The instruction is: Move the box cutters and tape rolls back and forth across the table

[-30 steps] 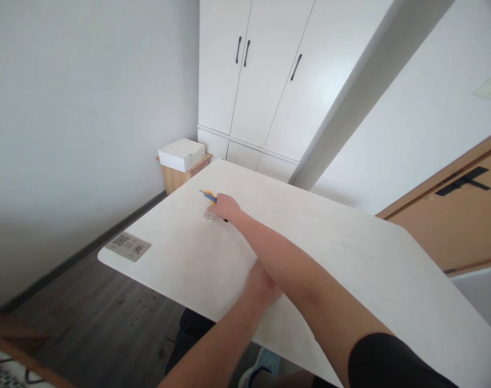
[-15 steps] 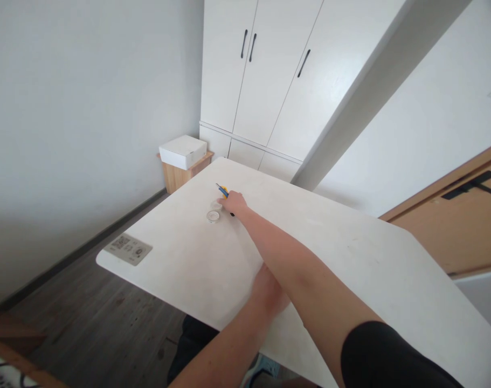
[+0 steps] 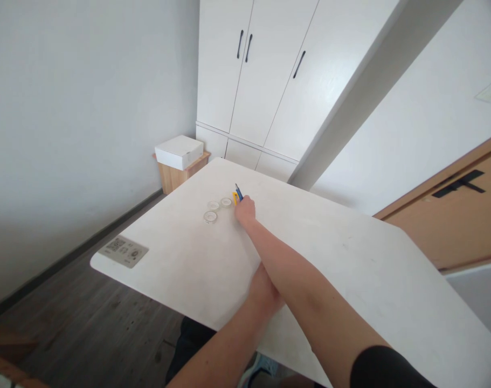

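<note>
Blue-and-yellow tool point(image 3: 237, 193), slim, is clasped by the right hand point(image 3: 246, 208), protruding toward 11 o'clock; whether the left hand point(image 3: 265, 285) is spread cannot be told.

The right hand point(image 3: 245, 208) grips a blue-and-yellow cutter point(image 3: 237, 194) just beside three small round lids point(image 3: 210, 216) on the white table point(image 3: 350, 269). The left hand point(image 3: 264, 288) rests there too, half hidden under the right forearm.

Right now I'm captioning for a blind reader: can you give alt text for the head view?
The right hand grips a blue-and-yellow tool far out on a white table, beside three small round discs. The left hand rests near the table's front edge, mostly hidden under the right forearm.
</note>
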Demonstrator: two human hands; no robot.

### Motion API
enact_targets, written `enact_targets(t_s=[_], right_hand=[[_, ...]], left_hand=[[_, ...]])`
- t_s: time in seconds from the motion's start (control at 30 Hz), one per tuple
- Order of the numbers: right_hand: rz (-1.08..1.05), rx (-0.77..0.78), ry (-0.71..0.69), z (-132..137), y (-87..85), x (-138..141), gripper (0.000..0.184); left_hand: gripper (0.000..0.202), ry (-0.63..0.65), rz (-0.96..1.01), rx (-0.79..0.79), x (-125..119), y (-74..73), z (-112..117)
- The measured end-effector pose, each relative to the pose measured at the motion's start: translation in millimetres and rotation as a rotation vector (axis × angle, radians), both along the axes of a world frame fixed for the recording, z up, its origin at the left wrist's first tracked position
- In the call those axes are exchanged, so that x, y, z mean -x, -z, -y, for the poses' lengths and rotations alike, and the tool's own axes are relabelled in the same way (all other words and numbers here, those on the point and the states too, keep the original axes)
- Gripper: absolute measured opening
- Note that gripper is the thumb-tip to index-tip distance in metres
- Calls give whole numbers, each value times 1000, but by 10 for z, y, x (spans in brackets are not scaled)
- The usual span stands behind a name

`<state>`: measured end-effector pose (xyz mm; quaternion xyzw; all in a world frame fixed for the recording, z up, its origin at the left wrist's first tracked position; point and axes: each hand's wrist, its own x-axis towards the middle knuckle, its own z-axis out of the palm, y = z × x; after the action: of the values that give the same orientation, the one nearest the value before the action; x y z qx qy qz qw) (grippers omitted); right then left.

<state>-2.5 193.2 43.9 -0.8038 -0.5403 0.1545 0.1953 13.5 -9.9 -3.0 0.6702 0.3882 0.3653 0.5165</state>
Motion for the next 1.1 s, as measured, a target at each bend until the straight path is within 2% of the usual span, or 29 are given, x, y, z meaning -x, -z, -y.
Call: enact_targets(t_s=[0.1, 0.2, 0.33, 0.43, 0.6, 0.73, 0.83, 0.9, 1.0, 1.1], right_hand=[[17, 14, 39, 117, 31, -50, 24], [5, 66, 4, 181, 13, -62, 23], [-24, 132, -45, 245, -118, -90, 21], [-18, 130, -29, 337, -209, -156, 27], [-17, 195, -23, 537, -192, -255, 35], [14, 244, -97, 660, -160, -242, 38], [47, 258, -183, 730, -221, -222, 40], [93, 288, -217, 788, -305, -248, 35], [193, 232, -273, 946, -448, -430, 27], [234, 53, -349, 1254, -503, -858, 25]], left_hand=[[39, -42, -89, -89, 49, -52, 9], [38, -38, -167, -172, 99, -95, 10], [35, -41, -157, -363, 121, -104, -2], [32, -61, -148, -453, 114, -94, -10], [31, -44, -194, -545, 108, -70, -18], [32, -30, -256, -581, 107, -40, -25], [33, -31, -279, -595, 99, -32, -32], [35, -36, -314, -598, 91, -42, -38], [35, -15, -399, -620, 85, -75, -45], [30, 31, -445, -649, 91, -106, -47]])
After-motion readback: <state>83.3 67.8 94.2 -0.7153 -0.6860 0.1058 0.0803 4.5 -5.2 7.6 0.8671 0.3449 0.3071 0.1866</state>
